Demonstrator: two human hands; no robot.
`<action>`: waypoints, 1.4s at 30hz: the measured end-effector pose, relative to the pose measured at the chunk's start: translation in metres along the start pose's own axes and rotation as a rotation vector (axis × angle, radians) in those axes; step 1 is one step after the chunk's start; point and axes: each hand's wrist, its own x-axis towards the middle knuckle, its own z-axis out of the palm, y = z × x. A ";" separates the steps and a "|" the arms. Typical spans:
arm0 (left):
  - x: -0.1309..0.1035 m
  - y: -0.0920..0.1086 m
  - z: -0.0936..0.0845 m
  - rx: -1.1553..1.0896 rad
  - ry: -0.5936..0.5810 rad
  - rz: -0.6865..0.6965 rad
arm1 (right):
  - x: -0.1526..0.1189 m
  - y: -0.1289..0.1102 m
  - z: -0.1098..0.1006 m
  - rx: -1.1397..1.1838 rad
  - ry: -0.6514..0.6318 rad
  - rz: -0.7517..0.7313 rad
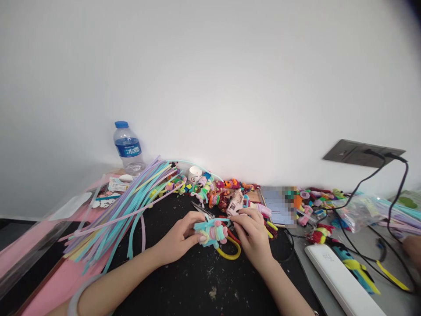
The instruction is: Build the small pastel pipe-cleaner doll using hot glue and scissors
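Between my two hands, above a black mat (184, 281), is a small pipe-cleaner figure (212, 233) in light blue, pink and pale yellow. My left hand (184, 235) grips its left side between thumb and fingers. On the other side, my right hand (251, 230) pinches a thin light-blue strand at the figure's upper right. Scissors (230, 252) with yellow and red handles lie just beneath the figure, their blades pointing away to the upper left and partly covered by it.
A bundle of pastel pipe cleaners (131, 215) lies left, by a water bottle (128, 149). Colourful pipe-cleaner pieces (217, 197) line the wall. At right are a propped tablet (278, 206), a white power strip (338, 281), black cables (357, 188) and another hand (412, 250) at the edge.
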 end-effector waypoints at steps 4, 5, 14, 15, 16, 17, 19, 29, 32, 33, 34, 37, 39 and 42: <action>0.001 0.004 -0.001 0.005 0.039 -0.004 | -0.003 -0.001 0.004 0.042 -0.033 0.018; 0.001 0.006 -0.001 0.008 0.045 -0.011 | -0.004 -0.001 0.006 0.051 -0.043 0.032; 0.003 0.012 -0.001 -0.062 0.062 -0.020 | -0.006 0.001 0.008 0.083 -0.039 0.057; 0.003 0.012 -0.001 -0.079 0.067 -0.019 | -0.005 0.001 0.009 0.090 -0.038 0.058; 0.003 0.013 -0.001 -0.098 0.071 -0.022 | -0.005 0.001 0.009 0.097 -0.037 0.062; 0.004 0.014 0.000 -0.119 0.072 -0.027 | -0.005 0.001 0.009 0.103 -0.035 0.067; 0.004 0.016 0.000 -0.165 0.074 -0.047 | -0.005 0.001 0.010 0.113 -0.021 0.069; 0.007 0.012 -0.002 -0.283 0.125 -0.071 | -0.006 0.001 0.012 0.100 0.040 0.081; 0.008 0.012 -0.002 -0.291 0.132 -0.083 | -0.007 0.000 0.012 0.101 0.043 0.095; 0.008 0.012 -0.002 -0.296 0.136 -0.081 | -0.008 0.000 0.013 0.102 0.045 0.101; 0.008 0.012 -0.002 -0.302 0.141 -0.079 | -0.008 0.000 0.013 0.103 0.046 0.107; 0.008 0.013 -0.002 -0.304 0.153 -0.076 | -0.009 0.000 0.014 0.110 0.042 0.121; 0.008 0.013 -0.003 -0.293 0.155 -0.078 | -0.010 0.000 0.015 0.118 0.033 0.129; 0.008 0.013 -0.003 -0.278 0.155 -0.077 | -0.010 0.000 0.016 0.132 0.018 0.139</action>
